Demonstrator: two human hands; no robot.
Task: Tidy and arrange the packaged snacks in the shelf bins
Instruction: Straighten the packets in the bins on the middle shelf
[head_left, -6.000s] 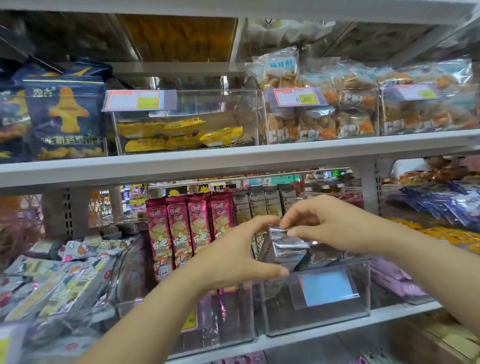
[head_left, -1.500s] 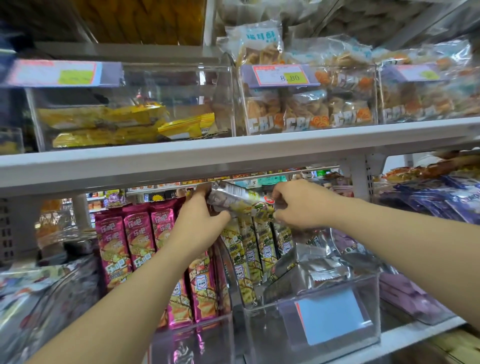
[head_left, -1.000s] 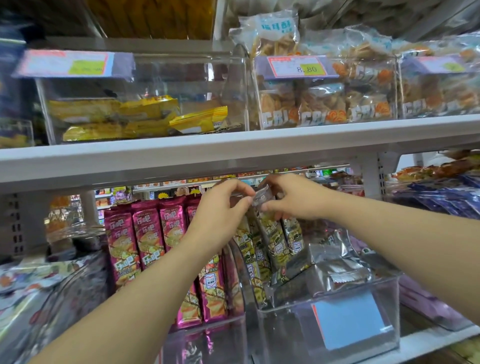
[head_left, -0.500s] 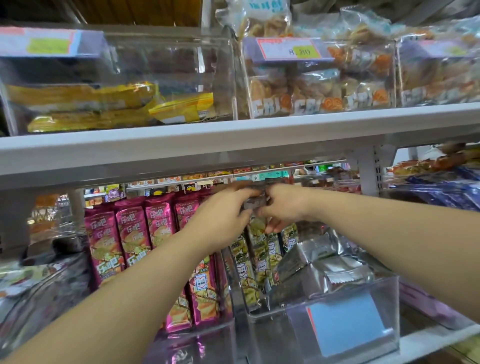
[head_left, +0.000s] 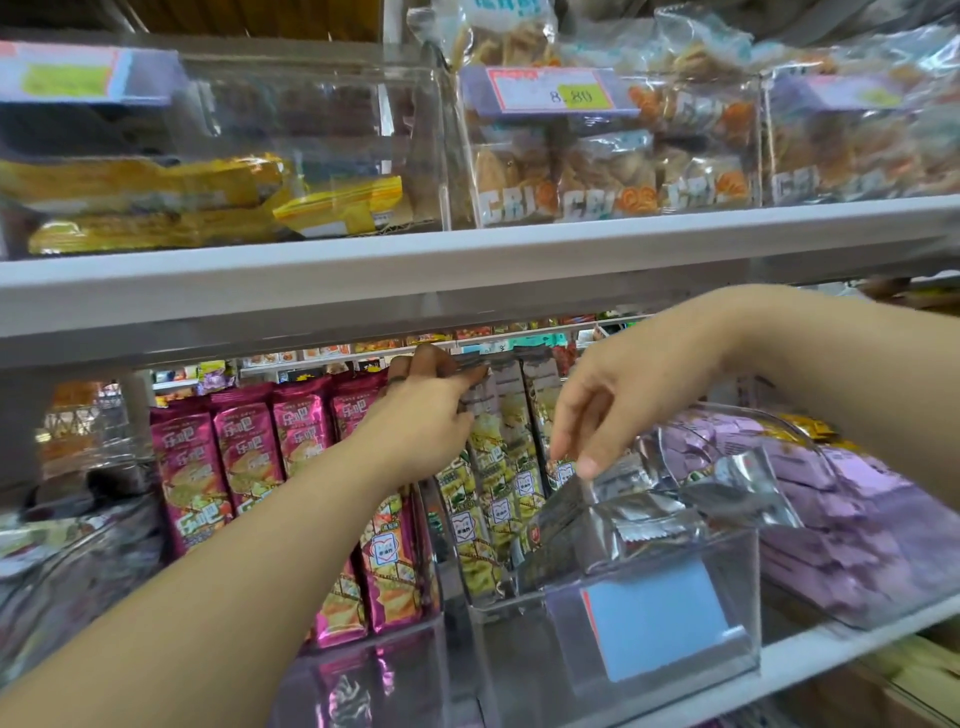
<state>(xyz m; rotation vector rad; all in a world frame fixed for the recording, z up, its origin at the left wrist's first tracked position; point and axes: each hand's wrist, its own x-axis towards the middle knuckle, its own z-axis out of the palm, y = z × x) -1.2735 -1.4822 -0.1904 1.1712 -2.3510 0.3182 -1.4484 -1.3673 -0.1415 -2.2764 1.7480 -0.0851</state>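
A clear bin (head_left: 519, 654) on the lower shelf holds upright green-and-grey snack packets (head_left: 498, 467) at its back and loose silver packets (head_left: 644, 519) at its front. My left hand (head_left: 421, 421) grips the top edge of the leftmost upright packet, just under the upper shelf. My right hand (head_left: 623, 395) hangs over the bin with its fingers pointing down. Its thumb and fingertips sit at the upper edge of a tilted silver packet (head_left: 558, 512), and no firm grip on it shows.
Pink snack packets (head_left: 249, 467) stand upright in the bin to the left. Purple packets (head_left: 841, 499) fill the bin to the right. The white upper shelf (head_left: 415, 270) hangs low over my hands and carries bins of yellow packets (head_left: 156, 197) and cookie bags (head_left: 613, 176).
My right hand has left the top of the upright packets and dropped down right to the silver packets. My left hand stays on the upright packet's top.
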